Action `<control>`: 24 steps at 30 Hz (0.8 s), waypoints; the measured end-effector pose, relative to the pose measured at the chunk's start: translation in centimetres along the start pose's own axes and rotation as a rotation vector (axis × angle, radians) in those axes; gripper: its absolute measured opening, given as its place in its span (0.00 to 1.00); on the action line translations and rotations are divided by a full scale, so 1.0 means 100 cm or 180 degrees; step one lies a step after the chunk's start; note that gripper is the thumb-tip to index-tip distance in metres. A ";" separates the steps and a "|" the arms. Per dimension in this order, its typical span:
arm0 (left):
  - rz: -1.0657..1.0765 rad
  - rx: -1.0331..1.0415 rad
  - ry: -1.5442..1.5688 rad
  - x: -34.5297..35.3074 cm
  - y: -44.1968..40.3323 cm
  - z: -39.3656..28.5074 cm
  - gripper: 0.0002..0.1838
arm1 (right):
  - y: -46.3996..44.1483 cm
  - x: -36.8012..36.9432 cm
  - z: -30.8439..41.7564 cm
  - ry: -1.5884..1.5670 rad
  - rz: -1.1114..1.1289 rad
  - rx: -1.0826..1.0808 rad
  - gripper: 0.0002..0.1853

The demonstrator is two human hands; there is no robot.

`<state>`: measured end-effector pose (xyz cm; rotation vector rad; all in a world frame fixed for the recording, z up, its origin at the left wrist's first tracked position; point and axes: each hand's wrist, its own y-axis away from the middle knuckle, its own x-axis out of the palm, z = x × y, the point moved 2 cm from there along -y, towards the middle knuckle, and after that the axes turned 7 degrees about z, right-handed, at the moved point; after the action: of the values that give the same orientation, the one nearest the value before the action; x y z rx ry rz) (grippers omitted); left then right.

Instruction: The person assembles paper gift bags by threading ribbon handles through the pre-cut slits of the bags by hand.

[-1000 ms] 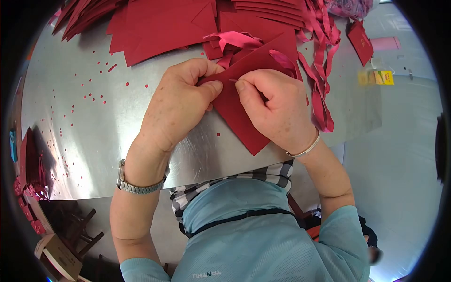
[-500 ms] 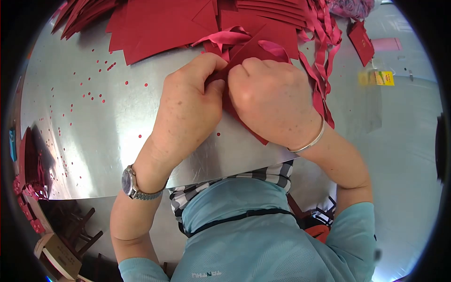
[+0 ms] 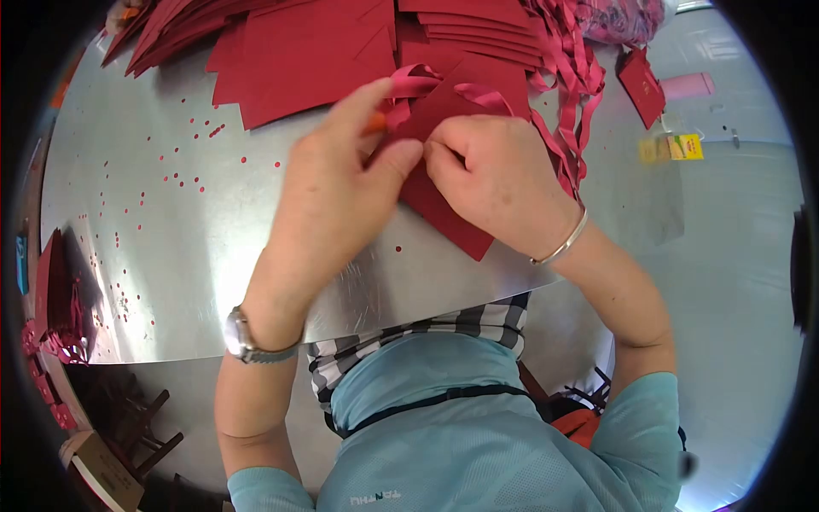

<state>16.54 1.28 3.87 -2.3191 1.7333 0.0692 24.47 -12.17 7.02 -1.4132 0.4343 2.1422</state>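
Note:
A flat red paper bag (image 3: 448,224) lies aslant on the metal table beneath my hands, with pink-red ribbon (image 3: 414,84) at its upper end. My left hand (image 3: 341,171) is over the bag's left edge, index finger stretched out and thumb apart from it. A small orange item (image 3: 375,125) shows beside its fingers, blurred. My right hand (image 3: 503,171) is closed above the bag, thumb and index finger pinched together close to my left thumb tip. What the pinch holds is hidden.
Red paper sheets or bags (image 3: 307,60) are piled along the back, beside a stack (image 3: 482,38). Loose ribbons (image 3: 576,102) hang at the right. A red bag (image 3: 641,85) and a yellow packet (image 3: 685,147) lie farther right. Red paper dots (image 3: 243,160) are scattered leftward.
My left hand has opened from its pinch, its index finger lifting away from the thumb. My right hand has turned slightly, staying closed over the bag. The whole view has shifted a little.

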 end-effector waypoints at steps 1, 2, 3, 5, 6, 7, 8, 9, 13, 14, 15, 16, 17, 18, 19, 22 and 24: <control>0.0034 -0.0308 -0.0337 -0.010 -0.003 -0.002 0.16 | 0.004 0.002 -0.001 0.0068 -0.0122 0.0019 0.12; -0.0270 -0.0381 -0.0078 -0.016 -0.004 0.006 0.14 | 0.007 0.004 -0.003 0.0135 -0.0239 0.0036 0.11; -0.0588 -0.0456 0.0174 -0.019 -0.007 0.011 0.13 | 0.008 0.005 -0.005 0.0145 -0.0246 0.0017 0.11; -0.1068 -0.0153 0.0072 -0.030 -0.011 0.008 0.09 | 0.009 0.009 -0.009 0.0019 -0.0411 0.0023 0.12; -0.1124 -0.0096 0.0039 -0.038 -0.013 0.008 0.08 | 0.009 0.010 -0.011 0.0000 -0.0440 -0.0011 0.12; -0.0966 -0.0203 0.0265 -0.041 -0.013 0.008 0.09 | 0.010 0.012 -0.011 0.0028 -0.0499 -0.0025 0.11; -0.0978 -0.0180 0.0224 -0.044 -0.013 0.009 0.09 | 0.010 0.014 -0.011 0.0051 -0.0557 -0.0036 0.11; -0.0909 -0.0269 0.0534 -0.045 -0.013 0.011 0.08 | 0.011 0.014 -0.010 0.0035 -0.0587 -0.0058 0.11; -0.0707 -0.0490 0.1201 -0.035 -0.011 0.010 0.08 | 0.016 0.011 -0.007 0.0160 -0.0700 -0.0220 0.09; -0.0634 -0.0599 0.1306 -0.031 -0.011 0.008 0.07 | 0.016 0.012 -0.006 0.0195 -0.0698 -0.0233 0.09; -0.0531 -0.0603 0.1495 -0.029 -0.011 0.008 0.07 | 0.017 0.013 -0.006 0.0177 -0.0715 -0.0254 0.09; -0.0427 -0.0600 0.1673 -0.027 -0.011 0.010 0.07 | 0.018 0.014 -0.007 0.0131 -0.0782 -0.0257 0.08; -0.0284 -0.0612 0.2062 -0.027 -0.010 0.011 0.07 | 0.017 0.014 -0.007 0.0088 -0.0864 -0.0271 0.08; -0.0295 -0.0579 0.2024 -0.028 -0.010 0.011 0.07 | 0.017 0.015 -0.007 0.0072 -0.0901 -0.0303 0.08; -0.0146 -0.0585 0.2406 -0.028 -0.010 0.013 0.07 | 0.019 0.016 -0.007 0.0030 -0.0954 -0.0295 0.08; 0.0138 -0.0543 0.3031 -0.029 -0.010 0.015 0.07 | 0.020 0.015 -0.006 -0.0035 -0.1054 -0.0302 0.07; 0.0321 -0.0553 0.3394 -0.028 -0.009 0.015 0.08 | 0.022 0.017 -0.005 -0.0077 -0.1076 -0.0292 0.06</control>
<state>16.74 4.45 3.11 -2.5683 2.3119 -1.2491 23.03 -13.82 5.20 -1.3959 0.0793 1.9212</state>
